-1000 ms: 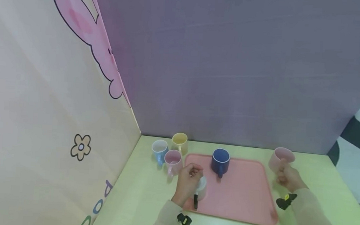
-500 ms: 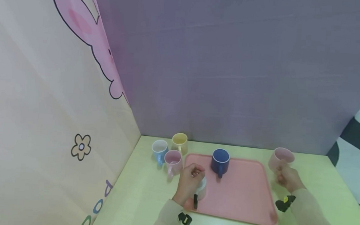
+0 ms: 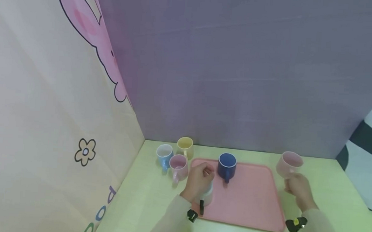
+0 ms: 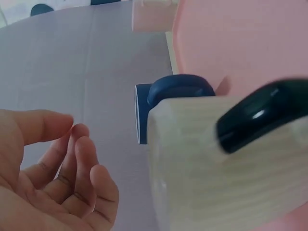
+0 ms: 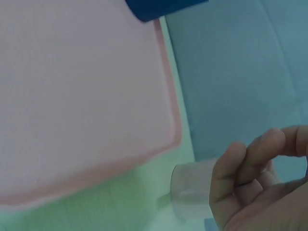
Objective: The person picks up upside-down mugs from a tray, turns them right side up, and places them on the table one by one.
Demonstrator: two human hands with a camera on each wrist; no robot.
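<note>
On the pink tray (image 3: 247, 203) stands a white mug (image 3: 205, 197) with a dark handle; my left hand (image 3: 197, 181) hovers over its left side and partly hides it. In the left wrist view that hand's fingers (image 4: 86, 159) are loosely curled, the thumb near the index fingertip, with nothing between them. A dark blue mug (image 3: 227, 165) stands farther back on the tray. To the right of the tray, on the table, is a pink mug (image 3: 289, 163). My right hand (image 3: 299, 186) is just in front of its handle, fingers (image 5: 228, 168) loosely bent and holding nothing.
Left of the tray a light blue mug (image 3: 164, 153), a yellow mug (image 3: 185, 145) and a second pink mug (image 3: 178, 166) stand close together on the pale green table (image 3: 143, 198). A grey-purple panel (image 3: 238, 80) rises behind; a printed white panel (image 3: 46, 122) stands at left.
My right hand has drawn back from the right-hand pink mug's handle, toward me. The left hand has shifted slightly up and right over the white mug. The mugs stay in place.
</note>
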